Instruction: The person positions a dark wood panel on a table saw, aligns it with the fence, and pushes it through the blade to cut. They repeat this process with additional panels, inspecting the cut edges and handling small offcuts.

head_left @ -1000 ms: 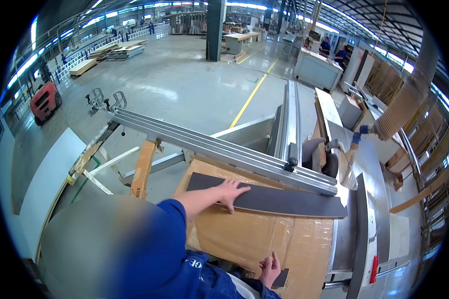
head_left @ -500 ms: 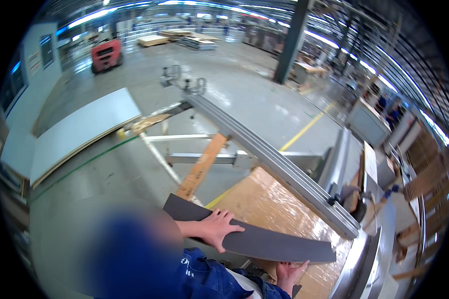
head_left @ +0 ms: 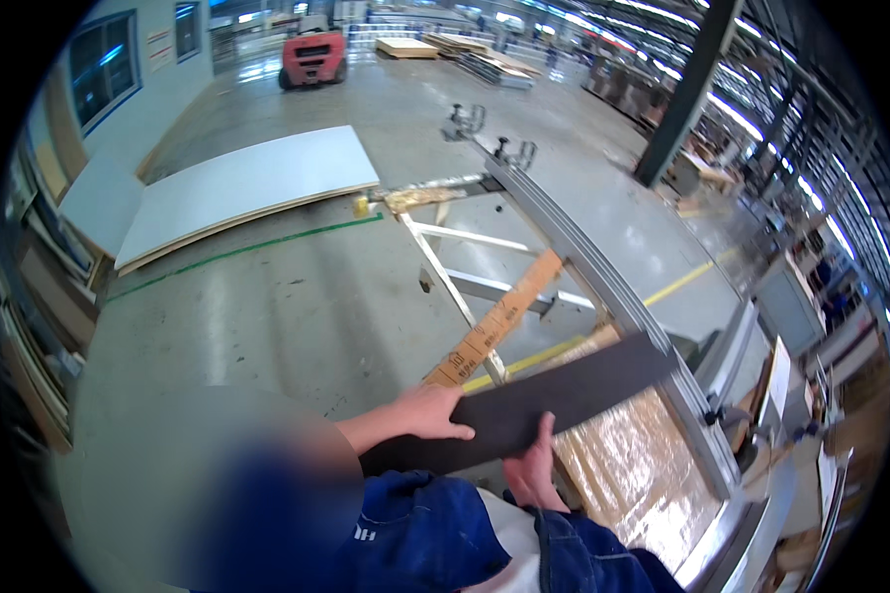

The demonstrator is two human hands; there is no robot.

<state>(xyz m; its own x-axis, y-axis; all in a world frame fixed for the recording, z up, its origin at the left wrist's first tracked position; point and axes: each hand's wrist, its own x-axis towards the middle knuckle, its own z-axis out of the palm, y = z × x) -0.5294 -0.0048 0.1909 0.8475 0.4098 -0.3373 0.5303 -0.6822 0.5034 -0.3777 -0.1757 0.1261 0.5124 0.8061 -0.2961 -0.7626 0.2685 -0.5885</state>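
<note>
A long dark-grey board point(head_left: 583, 383) slants across in front of my body, its right end raised toward the far right. My left hand point(head_left: 430, 410) grips its far edge left of the middle, thumb lying across the top face. From the near edge my right hand point(head_left: 534, 466) holds it, thumb on top and fingers hidden beneath. The board's left end disappears behind my left forearm and blue jacket. Its right end overlaps a metal rail point(head_left: 603, 262) in this view; whether they touch I cannot tell.
Beneath the board lies a film-wrapped brown panel point(head_left: 643, 474). An orange-brown strip point(head_left: 494, 331) crosses a white metal frame point(head_left: 445, 282). Pale-blue panels point(head_left: 257, 193) are stacked on the left. A red forklift point(head_left: 312, 59) and a dark pillar point(head_left: 687, 94) stand farther off.
The view has turned left. The board has swung so its right end points farther away and its left end comes back to my body. My right hand now grips nearer my left.
</note>
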